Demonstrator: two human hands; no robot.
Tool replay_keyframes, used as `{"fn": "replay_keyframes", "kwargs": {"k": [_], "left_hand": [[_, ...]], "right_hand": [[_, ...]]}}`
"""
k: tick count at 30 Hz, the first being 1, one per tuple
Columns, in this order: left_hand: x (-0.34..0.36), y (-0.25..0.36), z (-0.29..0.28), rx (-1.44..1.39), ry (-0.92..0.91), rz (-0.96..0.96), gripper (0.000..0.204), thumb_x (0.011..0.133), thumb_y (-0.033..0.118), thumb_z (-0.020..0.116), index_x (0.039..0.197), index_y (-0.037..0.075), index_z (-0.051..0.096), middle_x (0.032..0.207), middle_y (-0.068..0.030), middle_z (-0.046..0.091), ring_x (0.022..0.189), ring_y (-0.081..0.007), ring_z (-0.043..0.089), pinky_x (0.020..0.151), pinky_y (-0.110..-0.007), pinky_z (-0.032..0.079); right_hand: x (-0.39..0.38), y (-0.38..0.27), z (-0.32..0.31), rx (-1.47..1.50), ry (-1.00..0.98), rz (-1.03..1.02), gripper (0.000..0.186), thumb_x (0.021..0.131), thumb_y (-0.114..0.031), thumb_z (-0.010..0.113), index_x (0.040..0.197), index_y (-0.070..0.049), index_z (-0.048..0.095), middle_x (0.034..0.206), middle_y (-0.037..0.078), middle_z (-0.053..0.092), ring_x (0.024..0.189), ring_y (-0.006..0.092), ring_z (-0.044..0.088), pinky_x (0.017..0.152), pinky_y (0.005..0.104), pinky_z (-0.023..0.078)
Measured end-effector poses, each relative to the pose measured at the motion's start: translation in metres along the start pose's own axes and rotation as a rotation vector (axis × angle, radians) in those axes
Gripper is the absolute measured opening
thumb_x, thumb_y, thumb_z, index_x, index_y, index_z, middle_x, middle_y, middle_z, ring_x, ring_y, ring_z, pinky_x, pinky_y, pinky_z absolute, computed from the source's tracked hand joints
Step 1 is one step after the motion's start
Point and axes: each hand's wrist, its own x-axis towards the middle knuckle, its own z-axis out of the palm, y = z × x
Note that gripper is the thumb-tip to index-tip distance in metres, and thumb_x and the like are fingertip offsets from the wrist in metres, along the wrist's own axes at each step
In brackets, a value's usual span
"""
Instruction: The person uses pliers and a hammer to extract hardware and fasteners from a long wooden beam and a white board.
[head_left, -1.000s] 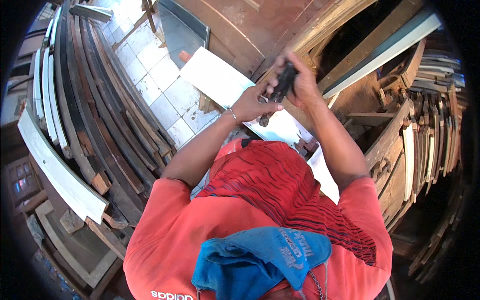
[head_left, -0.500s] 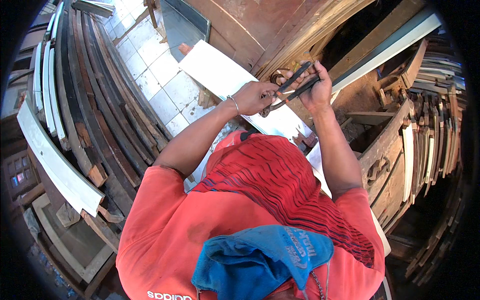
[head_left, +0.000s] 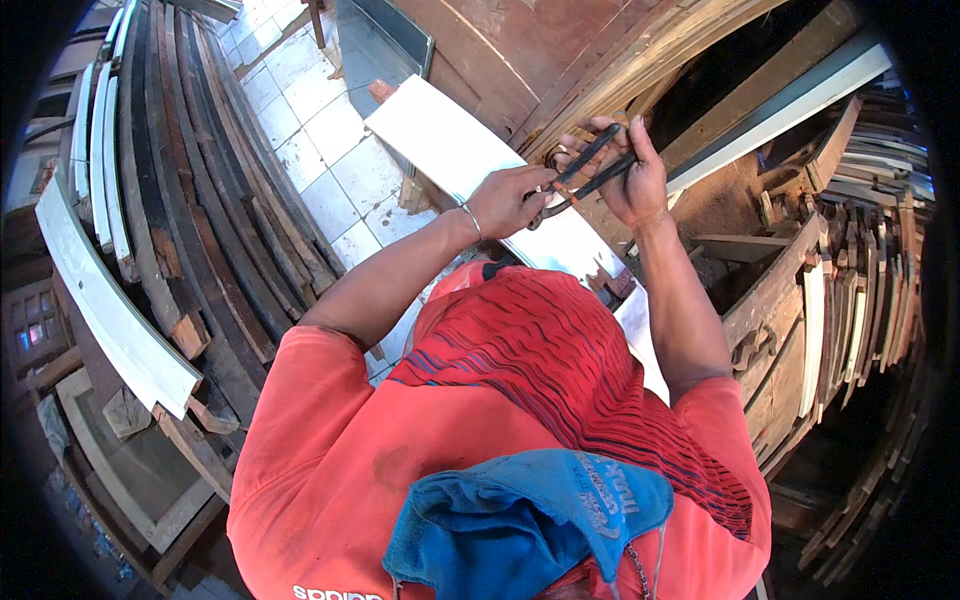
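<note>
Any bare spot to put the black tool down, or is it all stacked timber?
Free: the white board left of the left hand, and the tiled floor beyond it. Crowded: leaning planks far left, stacked slats right of the right hand holding the black tool.

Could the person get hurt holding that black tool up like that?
Maybe. The left hand and right hand both grip the black two-handled tool close together, so fingers might get pinched between its handles. If it slips, it could drop onto the white board just below. The stacked wooden planks crowd the tiled floor, leaving little room to step.
</note>
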Motion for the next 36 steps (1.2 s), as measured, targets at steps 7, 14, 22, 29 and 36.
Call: {"fn": "replay_keyframes", "kwargs": {"k": [7, 14, 22, 29, 36], "left_hand": [[-0.003, -0.006, -0.004, -0.043, -0.013, 0.035, 0.033, 0.089, 0.013, 0.068, 0.12, 0.001, 0.064, 0.096, -0.0171, 0.068, 0.087, -0.0346, 0.068, 0.076, -0.041, 0.054], [0.009, -0.018, 0.002, -0.463, -0.239, -0.248, 0.052, 0.076, 0.032, 0.088, 0.108, 0.0, 0.061, 0.09, -0.0033, 0.062, 0.083, -0.0148, 0.062, 0.07, -0.033, 0.053], [0.01, -0.003, 0.03, -1.027, -0.32, -0.334, 0.021, 0.084, 0.017, 0.082, 0.092, 0.005, 0.066, 0.079, -0.0026, 0.065, 0.07, -0.0119, 0.063, 0.06, -0.027, 0.05], [0.004, -0.001, 0.008, -0.8, 0.067, -0.522, 0.031, 0.089, 0.02, 0.078, 0.11, 0.002, 0.065, 0.075, -0.0027, 0.064, 0.062, -0.0091, 0.062, 0.053, -0.026, 0.049], [0.012, 0.02, -0.02, -0.562, -0.039, -0.316, 0.027, 0.095, 0.013, 0.068, 0.118, -0.001, 0.068, 0.078, -0.004, 0.066, 0.06, -0.0097, 0.06, 0.054, -0.027, 0.049]], "right_hand": [[0.015, 0.013, -0.011, 0.116, -0.115, -0.036, 0.051, 0.102, -0.051, 0.043, 0.087, -0.005, 0.058, 0.071, 0.012, 0.057, 0.072, 0.0289, 0.057, 0.077, 0.0463, 0.049], [0.032, 0.017, 0.021, -0.131, -0.135, 0.184, 0.051, 0.1, -0.05, 0.042, 0.075, -0.006, 0.05, 0.06, 0.009, 0.046, 0.059, 0.0256, 0.049, 0.068, 0.0422, 0.046], [0.047, 0.016, 0.033, -0.422, -0.547, 0.478, 0.061, 0.103, -0.05, 0.042, 0.064, -0.005, 0.049, 0.051, 0.008, 0.045, 0.05, 0.0213, 0.049, 0.053, 0.0339, 0.045], [0.045, 0.005, 0.049, -0.202, 0.033, 0.179, 0.046, 0.099, -0.052, 0.057, 0.08, -0.01, 0.054, 0.06, 0.005, 0.051, 0.051, 0.0218, 0.056, 0.05, 0.0367, 0.049], [-0.016, -0.001, 0.049, -0.087, 0.234, -0.266, 0.037, 0.101, -0.041, 0.059, 0.084, -0.009, 0.052, 0.074, 0.008, 0.059, 0.062, 0.022, 0.059, 0.065, 0.0362, 0.052]]}}
